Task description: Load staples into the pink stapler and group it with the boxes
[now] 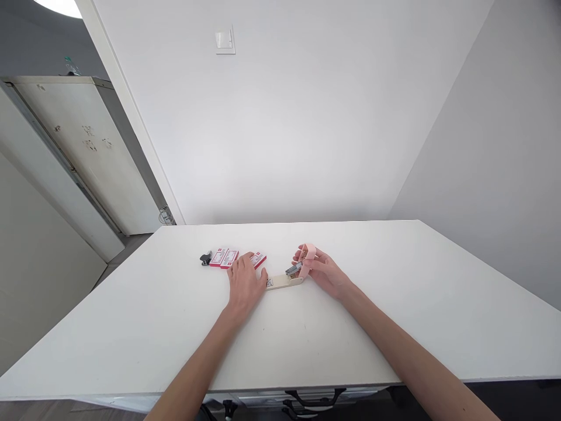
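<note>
A stapler (284, 282) with a cream base and a pink top lies spread open in the middle of the white table. My right hand (326, 273) is closed around its raised pink top (309, 252), fingers behind and thumb in front. Metal inner parts (294, 269) show between top and base. Over several small red-and-white boxes (230, 257) rests my left hand (246, 286), palm down with fingers apart. Its thumb is beside the far-left end of the stapler base; whether they touch I cannot tell. The hand partly covers one box (258, 259).
Left of the boxes lies a small black-and-metal item (205, 258), possibly a staple remover. The white table (372, 327) meets a wall (307, 117) with a light switch (225, 40). Below the front edge are black handles (315, 400). A worn cabinet (83, 146) stands through the doorway.
</note>
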A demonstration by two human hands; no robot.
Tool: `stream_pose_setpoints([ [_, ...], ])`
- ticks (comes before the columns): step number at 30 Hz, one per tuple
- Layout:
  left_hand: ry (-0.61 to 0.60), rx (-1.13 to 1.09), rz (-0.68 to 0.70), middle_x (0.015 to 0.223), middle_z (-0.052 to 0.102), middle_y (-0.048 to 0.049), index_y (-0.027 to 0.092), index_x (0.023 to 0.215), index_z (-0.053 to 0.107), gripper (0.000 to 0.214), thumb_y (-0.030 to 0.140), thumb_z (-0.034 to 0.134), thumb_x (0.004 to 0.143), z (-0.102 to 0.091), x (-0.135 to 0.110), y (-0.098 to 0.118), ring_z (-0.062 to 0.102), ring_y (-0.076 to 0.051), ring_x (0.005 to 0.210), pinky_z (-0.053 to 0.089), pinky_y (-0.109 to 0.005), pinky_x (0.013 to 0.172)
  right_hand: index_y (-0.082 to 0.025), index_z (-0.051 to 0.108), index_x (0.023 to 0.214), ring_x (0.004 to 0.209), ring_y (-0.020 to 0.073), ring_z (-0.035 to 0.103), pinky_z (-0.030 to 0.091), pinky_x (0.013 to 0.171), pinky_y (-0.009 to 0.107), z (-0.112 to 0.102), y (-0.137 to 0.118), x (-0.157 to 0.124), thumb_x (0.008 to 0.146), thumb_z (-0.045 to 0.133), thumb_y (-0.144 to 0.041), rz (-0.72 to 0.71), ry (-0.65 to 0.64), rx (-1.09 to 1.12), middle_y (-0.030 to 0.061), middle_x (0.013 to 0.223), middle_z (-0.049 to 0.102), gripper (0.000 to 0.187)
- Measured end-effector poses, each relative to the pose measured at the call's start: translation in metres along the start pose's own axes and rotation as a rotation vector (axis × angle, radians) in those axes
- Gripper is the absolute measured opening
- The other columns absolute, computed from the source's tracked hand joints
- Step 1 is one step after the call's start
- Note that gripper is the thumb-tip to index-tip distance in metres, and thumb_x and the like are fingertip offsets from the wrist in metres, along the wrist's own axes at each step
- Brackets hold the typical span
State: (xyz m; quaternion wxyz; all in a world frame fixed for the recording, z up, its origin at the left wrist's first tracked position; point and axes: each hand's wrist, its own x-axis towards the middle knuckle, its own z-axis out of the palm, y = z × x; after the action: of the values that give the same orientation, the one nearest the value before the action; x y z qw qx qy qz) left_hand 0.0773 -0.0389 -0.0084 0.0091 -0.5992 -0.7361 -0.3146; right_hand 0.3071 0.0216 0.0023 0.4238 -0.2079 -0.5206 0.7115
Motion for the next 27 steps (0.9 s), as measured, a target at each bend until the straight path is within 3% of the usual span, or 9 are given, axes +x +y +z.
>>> stream_pose_setpoints([
  [8, -0.031, -0.003, -0.013, 0.125, 0.065, -0.0139, 0.017, 0.126, 0.051, 0.038, 0.024, 0.052, 0.088, -0.004, 0.004, -0.004, 0.057, -0.034, 0.12, 0.041, -0.05, 0.102, -0.029, 0.071, 0.112, 0.115, 0.0283, 0.057, 0.046, 0.104, 0.048, -0.002, -0.001, 0.0, 0.075, 0.085, -0.038, -0.006, 0.013, 0.055, 0.0065, 0.112, 0.066, 0.04],
  [13, 0.001, -0.065, 0.007, 0.125, 0.066, -0.0139, 0.018, 0.125, 0.053, 0.036, 0.027, 0.053, 0.091, -0.005, 0.004, -0.004, 0.058, -0.033, 0.119, 0.046, -0.047, 0.097, -0.029, 0.074, 0.098, 0.105, 0.0257, 0.059, 0.047, 0.103, 0.047, -0.003, 0.001, 0.002, 0.074, 0.085, -0.035, -0.037, 0.03, 0.068, 0.0053, 0.108, 0.065, 0.027],
  [19, 0.033, -0.166, 0.022, 0.125, 0.064, -0.0141, 0.019, 0.125, 0.052, 0.036, 0.029, 0.055, 0.091, -0.004, 0.005, -0.003, 0.058, -0.033, 0.118, 0.047, -0.049, 0.098, -0.024, 0.072, 0.078, 0.104, 0.0241, 0.06, 0.05, 0.101, 0.044, -0.005, 0.0, 0.003, 0.073, 0.081, -0.027, -0.068, 0.062, 0.094, 0.0045, 0.118, 0.061, 0.011],
  [21, 0.038, -0.191, 0.02, 0.125, 0.064, -0.014, 0.019, 0.125, 0.051, 0.036, 0.031, 0.055, 0.092, -0.004, 0.005, -0.002, 0.058, -0.033, 0.118, 0.047, -0.05, 0.098, -0.023, 0.072, 0.079, 0.103, 0.0233, 0.06, 0.05, 0.102, 0.043, -0.006, 0.0, 0.004, 0.074, 0.079, -0.025, -0.057, 0.092, 0.116, 0.0042, 0.112, 0.062, 0.008],
  [27, 0.011, -0.337, 0.034, 0.131, 0.061, -0.0131, 0.021, 0.128, 0.046, 0.035, 0.036, 0.052, 0.096, -0.004, 0.004, 0.002, 0.058, -0.029, 0.12, 0.048, -0.046, 0.097, -0.024, 0.071, 0.098, 0.096, 0.0213, 0.065, 0.054, 0.094, 0.04, -0.014, 0.006, 0.01, 0.069, 0.079, -0.018, -0.047, 0.251, 0.212, 0.0008, 0.097, 0.065, 0.031],
])
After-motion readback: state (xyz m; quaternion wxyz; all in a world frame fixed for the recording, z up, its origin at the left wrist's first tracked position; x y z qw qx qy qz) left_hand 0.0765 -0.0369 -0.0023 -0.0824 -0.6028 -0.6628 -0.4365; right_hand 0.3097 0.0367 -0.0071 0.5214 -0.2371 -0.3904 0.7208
